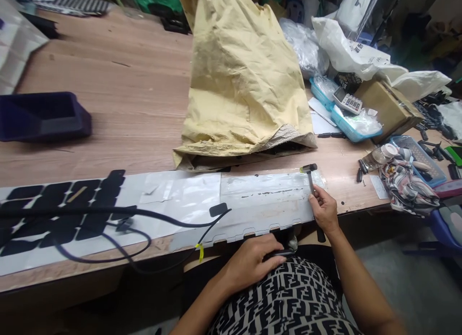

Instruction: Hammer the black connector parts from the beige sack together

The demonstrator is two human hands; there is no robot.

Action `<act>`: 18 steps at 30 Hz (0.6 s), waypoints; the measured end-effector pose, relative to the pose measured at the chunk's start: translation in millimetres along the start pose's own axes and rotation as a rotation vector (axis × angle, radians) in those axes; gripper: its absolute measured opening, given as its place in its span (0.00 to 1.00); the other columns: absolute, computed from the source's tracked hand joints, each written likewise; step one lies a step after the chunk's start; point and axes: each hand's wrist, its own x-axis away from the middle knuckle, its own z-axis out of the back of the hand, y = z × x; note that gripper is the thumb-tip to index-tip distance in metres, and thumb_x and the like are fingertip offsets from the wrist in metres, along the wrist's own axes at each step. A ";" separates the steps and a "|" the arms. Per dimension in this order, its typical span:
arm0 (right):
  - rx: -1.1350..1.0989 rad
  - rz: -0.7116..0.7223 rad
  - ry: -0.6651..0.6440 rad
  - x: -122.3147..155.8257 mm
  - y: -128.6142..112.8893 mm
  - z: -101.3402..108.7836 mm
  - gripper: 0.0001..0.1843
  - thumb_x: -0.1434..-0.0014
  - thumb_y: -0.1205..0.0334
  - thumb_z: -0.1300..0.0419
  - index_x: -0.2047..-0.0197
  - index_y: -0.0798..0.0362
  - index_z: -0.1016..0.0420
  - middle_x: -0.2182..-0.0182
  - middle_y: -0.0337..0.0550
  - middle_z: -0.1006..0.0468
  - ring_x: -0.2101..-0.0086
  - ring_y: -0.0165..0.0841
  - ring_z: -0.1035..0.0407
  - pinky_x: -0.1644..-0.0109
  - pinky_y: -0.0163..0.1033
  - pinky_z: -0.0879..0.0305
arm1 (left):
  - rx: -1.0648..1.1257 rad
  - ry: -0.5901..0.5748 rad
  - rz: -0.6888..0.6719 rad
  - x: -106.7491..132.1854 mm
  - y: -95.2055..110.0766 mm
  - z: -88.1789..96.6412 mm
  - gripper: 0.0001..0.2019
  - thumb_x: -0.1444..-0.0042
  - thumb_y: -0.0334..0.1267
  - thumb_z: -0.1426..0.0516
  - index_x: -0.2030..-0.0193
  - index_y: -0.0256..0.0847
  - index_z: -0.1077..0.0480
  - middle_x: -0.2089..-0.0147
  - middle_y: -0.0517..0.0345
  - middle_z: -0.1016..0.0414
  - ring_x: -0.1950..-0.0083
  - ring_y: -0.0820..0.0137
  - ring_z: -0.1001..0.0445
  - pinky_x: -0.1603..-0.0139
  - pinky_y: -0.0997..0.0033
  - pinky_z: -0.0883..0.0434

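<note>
My right hand [324,210] is closed round the handle of a small hammer [310,170]. The hammer stands nearly upright over the table edge, its head yellow at one end and dark at the other. Close against my body, my left hand [254,260] is closed on a slim black piece [282,253], whose kind I cannot make out. Just beyond both hands lies a grey sheet [267,212] with notches along its near edge. A single black rounded pad [218,209] rests near the sheet's left part.
Rows of black pads [59,195] lie on white paper at left, with black cables [151,213] crossing them. A large yellow sack [245,80] stands behind the sheet. There is a dark bin [43,116] at left, and blue baskets [355,123] and a carton [388,106] at right.
</note>
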 end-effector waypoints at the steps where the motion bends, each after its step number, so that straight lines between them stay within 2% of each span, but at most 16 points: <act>1: 0.007 0.002 0.003 0.3 -0.8 -0.4 0.21 0.38 0.57 0.42 0.45 0.56 0.23 0.70 0.39 0.29 0.73 0.28 0.36 0.69 0.32 0.34 | 0.013 -0.003 0.085 6.3 -4.9 -7.5 0.12 0.36 0.46 0.45 0.57 0.45 0.21 0.61 0.55 0.21 0.60 0.67 0.24 0.59 0.69 0.30; 5: 0.022 0.015 0.012 0.3 -0.4 -0.9 0.19 0.37 0.57 0.43 0.45 0.54 0.23 0.70 0.38 0.30 0.74 0.28 0.36 0.69 0.32 0.34 | 0.007 0.109 0.436 14.7 -35.3 -28.3 0.18 0.38 0.51 0.47 0.62 0.42 0.22 0.67 0.54 0.21 0.65 0.62 0.24 0.64 0.67 0.30; 7: 0.022 0.023 0.010 0.4 -0.3 -0.5 0.20 0.37 0.57 0.43 0.45 0.55 0.23 0.70 0.38 0.29 0.73 0.28 0.36 0.69 0.32 0.34 | -0.075 0.112 0.512 13.7 -41.8 -28.4 0.18 0.39 0.51 0.47 0.62 0.41 0.22 0.71 0.54 0.23 0.68 0.60 0.25 0.67 0.66 0.32; 9: 0.023 0.028 0.008 0.4 -1.3 0.1 0.20 0.37 0.57 0.42 0.45 0.55 0.23 0.70 0.39 0.28 0.73 0.28 0.35 0.69 0.33 0.33 | -0.100 0.059 0.490 11.5 -34.0 -21.4 0.18 0.40 0.49 0.46 0.56 0.40 0.22 0.71 0.54 0.23 0.69 0.61 0.25 0.66 0.66 0.32; 11: 0.026 0.029 0.013 0.3 -2.5 0.4 0.20 0.37 0.57 0.42 0.46 0.55 0.23 0.70 0.39 0.28 0.73 0.29 0.35 0.68 0.33 0.33 | -0.019 -0.031 0.414 6.7 -14.2 -9.4 0.19 0.41 0.48 0.44 0.49 0.41 0.23 0.66 0.54 0.21 0.67 0.63 0.24 0.65 0.68 0.32; 14: 0.030 0.028 0.021 0.1 -3.0 0.2 0.19 0.37 0.57 0.42 0.46 0.55 0.23 0.70 0.38 0.28 0.74 0.28 0.35 0.69 0.33 0.33 | 0.124 -0.107 0.292 -12.2 18.2 12.9 0.18 0.41 0.49 0.43 0.49 0.43 0.22 0.62 0.56 0.19 0.63 0.66 0.23 0.63 0.70 0.31; 16: 0.033 0.030 0.025 0.2 -2.0 -0.3 0.20 0.37 0.57 0.42 0.46 0.55 0.23 0.70 0.39 0.28 0.74 0.28 0.35 0.69 0.32 0.33 | 0.165 -0.015 0.229 -34.8 27.7 29.3 0.18 0.41 0.50 0.43 0.51 0.43 0.22 0.61 0.56 0.19 0.61 0.66 0.23 0.62 0.70 0.30; 18: 0.037 0.034 0.030 0.6 -0.3 -0.5 0.20 0.37 0.57 0.42 0.45 0.55 0.23 0.70 0.39 0.27 0.73 0.28 0.34 0.69 0.32 0.33 | 0.151 0.209 0.238 -62.6 23.9 47.0 0.21 0.42 0.51 0.42 0.49 0.40 0.23 0.62 0.54 0.20 0.62 0.66 0.24 0.63 0.69 0.29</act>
